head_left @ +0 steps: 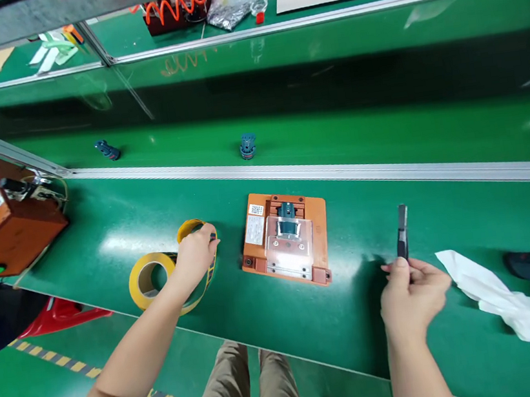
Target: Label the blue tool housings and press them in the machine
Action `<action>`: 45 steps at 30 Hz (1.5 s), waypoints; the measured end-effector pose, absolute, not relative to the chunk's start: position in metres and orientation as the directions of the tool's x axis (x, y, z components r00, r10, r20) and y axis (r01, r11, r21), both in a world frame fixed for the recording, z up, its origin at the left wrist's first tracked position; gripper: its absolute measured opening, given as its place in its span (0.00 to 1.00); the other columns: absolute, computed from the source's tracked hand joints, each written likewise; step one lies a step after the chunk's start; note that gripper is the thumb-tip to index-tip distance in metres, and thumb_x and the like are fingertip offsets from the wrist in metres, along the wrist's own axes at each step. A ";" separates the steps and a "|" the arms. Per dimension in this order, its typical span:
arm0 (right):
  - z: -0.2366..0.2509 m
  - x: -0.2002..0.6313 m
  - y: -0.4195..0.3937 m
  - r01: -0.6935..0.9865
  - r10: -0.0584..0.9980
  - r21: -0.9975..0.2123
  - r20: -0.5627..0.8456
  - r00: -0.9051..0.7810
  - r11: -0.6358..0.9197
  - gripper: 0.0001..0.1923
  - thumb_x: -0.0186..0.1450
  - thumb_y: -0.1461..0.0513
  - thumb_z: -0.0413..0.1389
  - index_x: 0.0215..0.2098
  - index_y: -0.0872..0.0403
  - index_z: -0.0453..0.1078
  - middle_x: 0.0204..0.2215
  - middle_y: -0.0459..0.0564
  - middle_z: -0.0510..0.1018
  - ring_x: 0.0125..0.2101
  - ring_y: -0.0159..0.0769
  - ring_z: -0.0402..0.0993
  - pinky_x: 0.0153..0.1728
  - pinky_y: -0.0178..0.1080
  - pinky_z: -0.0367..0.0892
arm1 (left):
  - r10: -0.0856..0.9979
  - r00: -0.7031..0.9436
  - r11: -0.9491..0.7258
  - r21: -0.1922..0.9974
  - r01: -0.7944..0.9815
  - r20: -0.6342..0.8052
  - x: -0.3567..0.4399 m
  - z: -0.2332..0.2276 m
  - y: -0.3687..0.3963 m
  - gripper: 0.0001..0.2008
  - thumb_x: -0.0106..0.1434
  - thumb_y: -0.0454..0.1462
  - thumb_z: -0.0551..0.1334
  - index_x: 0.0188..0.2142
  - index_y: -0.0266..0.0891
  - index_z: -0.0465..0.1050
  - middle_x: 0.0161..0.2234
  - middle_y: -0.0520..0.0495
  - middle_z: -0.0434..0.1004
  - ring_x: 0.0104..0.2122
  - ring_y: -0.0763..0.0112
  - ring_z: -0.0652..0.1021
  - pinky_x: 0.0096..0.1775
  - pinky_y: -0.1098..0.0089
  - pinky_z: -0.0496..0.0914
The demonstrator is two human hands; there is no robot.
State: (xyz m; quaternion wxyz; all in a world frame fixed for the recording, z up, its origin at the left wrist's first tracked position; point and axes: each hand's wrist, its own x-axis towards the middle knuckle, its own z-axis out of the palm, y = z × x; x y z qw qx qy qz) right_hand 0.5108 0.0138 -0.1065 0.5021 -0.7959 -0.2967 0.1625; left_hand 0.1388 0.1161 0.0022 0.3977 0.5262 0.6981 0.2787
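— Two hands, doing what?
— Left hand (197, 254) grips a yellow tape roll (151, 280) lying flat left of the orange fixture (286, 238). Right hand (412, 296) pinches black tweezers (402, 232), tips pointing away, beside a white cloth (495, 292)

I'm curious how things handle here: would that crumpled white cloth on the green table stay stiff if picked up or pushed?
Probably not. The crumpled white cloth lies in soft folds, so it would likely droop. It looks thin, so probably light. Pushed along the green table, it would likely bunch up, not roll.
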 end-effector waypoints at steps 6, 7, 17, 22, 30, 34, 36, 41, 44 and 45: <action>-0.042 0.477 0.034 -0.382 0.806 -0.923 -0.265 0.529 -0.053 0.14 0.64 0.49 0.57 0.40 0.47 0.73 0.29 0.44 0.67 0.28 0.33 0.67 0.41 0.48 0.70 | 0.962 -0.113 0.273 0.915 0.298 -0.250 0.119 0.012 0.091 0.16 0.57 0.37 0.69 0.46 0.44 0.77 0.26 0.54 0.77 0.30 0.69 0.78 0.36 0.71 0.72; -0.033 0.468 0.038 -0.404 0.839 -0.913 -0.268 0.474 -0.064 0.13 0.65 0.48 0.56 0.39 0.46 0.73 0.30 0.45 0.69 0.29 0.35 0.68 0.40 0.48 0.71 | 0.955 -0.136 0.290 0.921 0.258 -0.263 0.118 0.012 0.085 0.17 0.56 0.39 0.70 0.46 0.43 0.77 0.27 0.53 0.78 0.30 0.69 0.79 0.36 0.71 0.73; -0.005 0.348 0.088 -0.368 0.950 -0.878 -0.251 -0.188 -0.305 0.15 0.59 0.54 0.67 0.41 0.50 0.75 0.33 0.47 0.82 0.28 0.33 0.80 0.37 0.41 0.80 | 0.924 -0.300 0.331 0.892 0.308 -0.239 0.121 0.003 0.054 0.09 0.52 0.43 0.72 0.27 0.40 0.81 0.24 0.52 0.80 0.26 0.70 0.77 0.27 0.74 0.71; -0.003 0.323 0.113 -0.278 0.929 -0.918 -0.191 -0.316 -0.283 0.15 0.60 0.52 0.66 0.39 0.52 0.73 0.36 0.47 0.82 0.35 0.34 0.81 0.43 0.41 0.79 | 0.952 -0.257 0.262 0.873 0.412 -0.164 0.114 0.003 0.048 0.10 0.56 0.44 0.70 0.27 0.41 0.81 0.24 0.53 0.78 0.25 0.73 0.74 0.27 0.75 0.68; -0.005 0.318 0.115 -0.216 0.927 -0.951 -0.138 -0.349 -0.223 0.13 0.62 0.53 0.65 0.38 0.52 0.72 0.35 0.47 0.82 0.35 0.34 0.81 0.43 0.40 0.77 | 0.967 -0.216 0.228 0.845 0.483 -0.137 0.115 0.007 0.052 0.11 0.59 0.44 0.68 0.27 0.40 0.80 0.25 0.53 0.80 0.26 0.71 0.77 0.28 0.75 0.68; 0.001 0.333 0.114 -0.179 0.960 -0.970 -0.113 -0.258 -0.162 0.12 0.63 0.53 0.64 0.38 0.52 0.72 0.34 0.46 0.81 0.34 0.34 0.81 0.41 0.40 0.77 | 0.988 -0.132 0.151 0.727 0.670 -0.084 0.123 0.012 0.067 0.17 0.68 0.47 0.57 0.44 0.41 0.80 0.35 0.48 0.85 0.30 0.68 0.81 0.32 0.73 0.71; 0.003 0.351 0.116 -0.146 0.978 -0.980 -0.109 -0.177 -0.135 0.12 0.63 0.54 0.64 0.38 0.52 0.72 0.33 0.46 0.81 0.34 0.35 0.80 0.40 0.40 0.77 | 0.993 -0.093 0.118 0.558 0.822 -0.074 0.132 0.012 0.082 0.22 0.71 0.48 0.52 0.50 0.39 0.77 0.38 0.43 0.85 0.33 0.63 0.82 0.35 0.69 0.72; 0.001 0.410 0.123 -0.064 0.996 -0.995 -0.080 -0.032 -0.082 0.12 0.64 0.54 0.63 0.39 0.51 0.69 0.33 0.46 0.81 0.34 0.36 0.81 0.39 0.41 0.76 | 0.970 0.031 -0.014 0.072 0.997 -0.239 0.163 0.004 0.114 0.32 0.70 0.55 0.49 0.61 0.33 0.66 0.34 0.37 0.84 0.32 0.47 0.83 0.31 0.60 0.72; -0.004 0.438 0.127 -0.050 0.997 -0.996 -0.076 -0.015 -0.077 0.13 0.64 0.52 0.62 0.39 0.50 0.68 0.34 0.46 0.80 0.35 0.36 0.80 0.41 0.42 0.75 | 0.953 0.076 -0.090 -0.034 0.995 -0.293 0.171 0.003 0.117 0.34 0.69 0.57 0.48 0.64 0.36 0.61 0.31 0.39 0.83 0.29 0.45 0.82 0.28 0.59 0.72; -0.006 0.445 0.128 -0.036 0.997 -0.996 -0.077 -0.017 -0.078 0.13 0.65 0.52 0.62 0.39 0.50 0.68 0.34 0.46 0.81 0.35 0.36 0.80 0.41 0.42 0.75 | 0.953 0.084 -0.100 -0.040 0.994 -0.292 0.170 0.004 0.116 0.35 0.69 0.57 0.48 0.65 0.37 0.60 0.30 0.40 0.82 0.29 0.45 0.82 0.28 0.60 0.71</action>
